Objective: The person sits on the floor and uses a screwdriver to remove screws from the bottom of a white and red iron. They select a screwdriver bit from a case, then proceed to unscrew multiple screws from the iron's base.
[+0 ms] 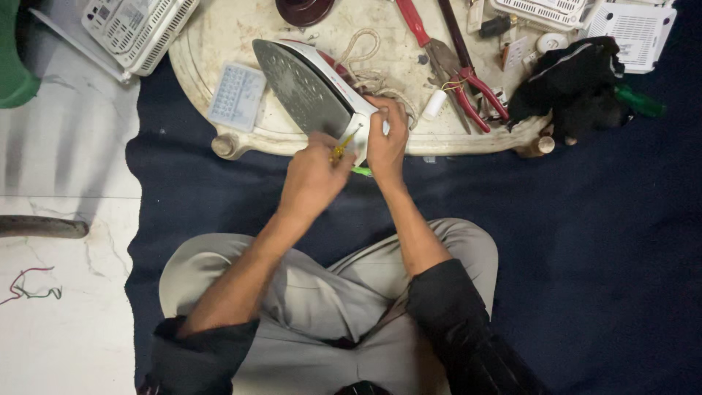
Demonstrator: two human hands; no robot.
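A clothes iron (303, 84) lies tilted on its side on a low cream table (219, 51), its grey soleplate facing up and left. My right hand (386, 135) grips the iron's white rear end. My left hand (313, 174) holds a small yellow-handled screwdriver (342, 148) with its tip against the iron's rear edge. The iron's braided cord (365, 66) coils on the table behind it. A green object (361, 171) shows just below my hands.
Red-handled pliers (468, 88), a white perforated plastic piece (235, 95), a black cloth (578, 80), white vented device casings (139, 25) and a dark round object (303, 9) lie on or near the table. I sit cross-legged on a dark blue mat (599, 241).
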